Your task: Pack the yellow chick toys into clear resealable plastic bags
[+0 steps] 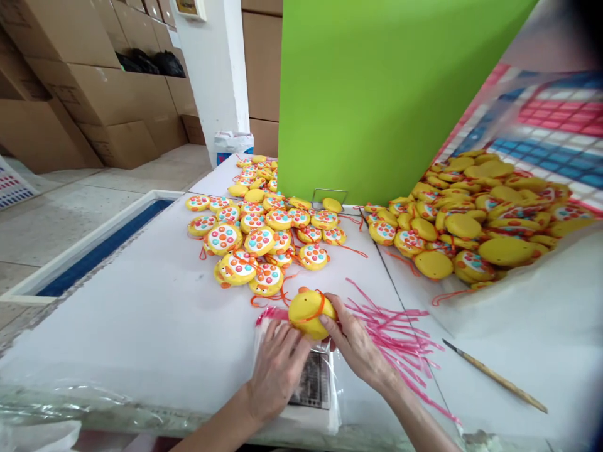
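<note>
one toy (308, 312) sits clasped by left grip (276, 370) and right grip (358, 342) over a bag (311, 380), dozens more toys (259, 235) lying unbagged on the desk (141, 326).

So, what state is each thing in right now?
Yellow round plastic toy: held by both hands, plain side up, orange cord across it.
Left hand: holding toy's lower edge.
Right hand: holding toy's right side.
Clear plastic bag: flat under hands, printed card inside.
Pink plastic strips: loose, scattered.
</note>
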